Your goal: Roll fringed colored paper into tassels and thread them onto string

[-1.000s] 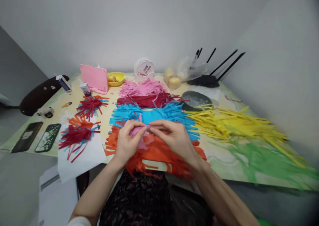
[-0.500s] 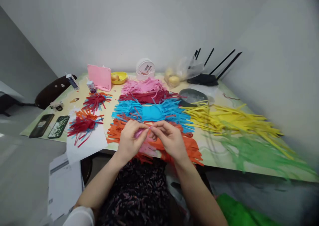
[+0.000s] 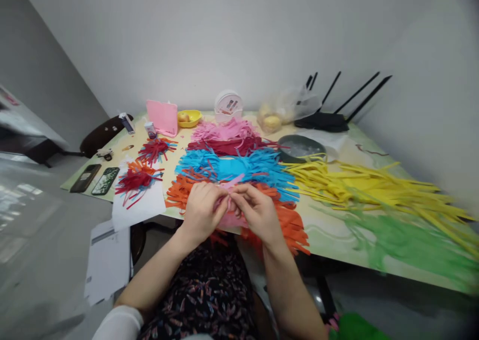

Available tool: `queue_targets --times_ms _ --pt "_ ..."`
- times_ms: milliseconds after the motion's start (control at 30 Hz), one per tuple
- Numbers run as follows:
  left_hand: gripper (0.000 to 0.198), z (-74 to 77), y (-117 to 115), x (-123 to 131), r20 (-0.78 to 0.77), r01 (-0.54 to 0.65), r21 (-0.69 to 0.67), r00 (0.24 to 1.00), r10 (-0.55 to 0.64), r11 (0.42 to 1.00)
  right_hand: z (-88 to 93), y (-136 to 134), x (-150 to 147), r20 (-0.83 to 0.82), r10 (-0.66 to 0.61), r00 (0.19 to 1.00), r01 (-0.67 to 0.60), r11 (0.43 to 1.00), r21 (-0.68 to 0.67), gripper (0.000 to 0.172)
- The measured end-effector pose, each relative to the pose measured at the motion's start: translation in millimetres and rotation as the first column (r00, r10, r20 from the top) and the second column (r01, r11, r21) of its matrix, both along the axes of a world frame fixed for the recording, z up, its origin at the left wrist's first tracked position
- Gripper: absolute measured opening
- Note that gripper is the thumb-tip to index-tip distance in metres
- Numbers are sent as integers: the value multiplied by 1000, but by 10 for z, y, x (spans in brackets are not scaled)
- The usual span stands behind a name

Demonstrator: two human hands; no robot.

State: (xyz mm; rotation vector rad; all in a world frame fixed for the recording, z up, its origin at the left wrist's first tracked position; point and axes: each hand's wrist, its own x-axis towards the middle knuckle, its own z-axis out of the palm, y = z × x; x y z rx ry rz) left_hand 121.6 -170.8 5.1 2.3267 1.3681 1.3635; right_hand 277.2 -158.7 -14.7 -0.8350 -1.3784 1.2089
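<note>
My left hand (image 3: 205, 207) and my right hand (image 3: 256, 210) meet at the table's front edge, fingertips pinched together on a fringed pink strip (image 3: 231, 220). One pink tail sticks up beyond the fingers, and a paler pink part hangs below them. Most of the pinched part is hidden by the fingers. Beneath and around the hands spread orange fringed strips (image 3: 292, 227), some hanging over the edge. Behind these lie rows of blue fringed strips (image 3: 232, 168), dark red fringed strips (image 3: 228, 146) and pink fringed strips (image 3: 224, 129).
Red, orange and blue tassels (image 3: 136, 180) lie at left, partly on white paper (image 3: 149, 207), near two phones (image 3: 105, 181). Yellow strips (image 3: 355, 185) and green strips (image 3: 411, 245) cover the right side. A dark green plate (image 3: 301, 149) and a black router (image 3: 322, 122) stand farther back.
The view has swung left, so the table things appear shifted right. Both hands still pinch the pink strip, and a pink tail now points up above the fingers.
</note>
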Motion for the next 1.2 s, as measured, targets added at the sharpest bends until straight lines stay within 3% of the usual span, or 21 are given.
queue_targets --times_ms 67,167,300,467,567,700,867,1067,1200 --pt "11 -2 -100 -110 194 26 -177 981 8 984 9 -66 -121 4 29 1000 -29 1000 -7 25" --pt "11 -5 -230 -242 478 169 -367 878 29 915 16 -178 -302 -69 57 996 -60 998 -36 27" --pt "11 -6 -357 -322 631 183 -343 771 82 922 30 -288 -454 -126 68 990 -75 996 -50 27" --pt "16 9 -414 -359 655 195 -326 752 73 925 85 -284 -484 -79 105 991 -109 993 -51 29" --pt "17 11 -386 -381 651 279 -335 759 7 900 114 -236 -461 -37 37 999 -39 998 -52 30" --pt "17 -51 -304 -379 643 295 -369 765 13 881 150 -168 -377 111 36 993 -31 998 -46 27" --pt "27 -169 -163 -291 734 429 -404 679 6 808 178 -47 -232 203 -34 979 36 999 -3 26" --pt "16 -188 41 -312 640 265 -348 768 21 899 230 133 -261 254 -30 967 30 1000 5 28" --pt "21 -252 173 -484 694 237 -369 713 96 899 322 221 -295 187 -187 964 183 982 41 30"
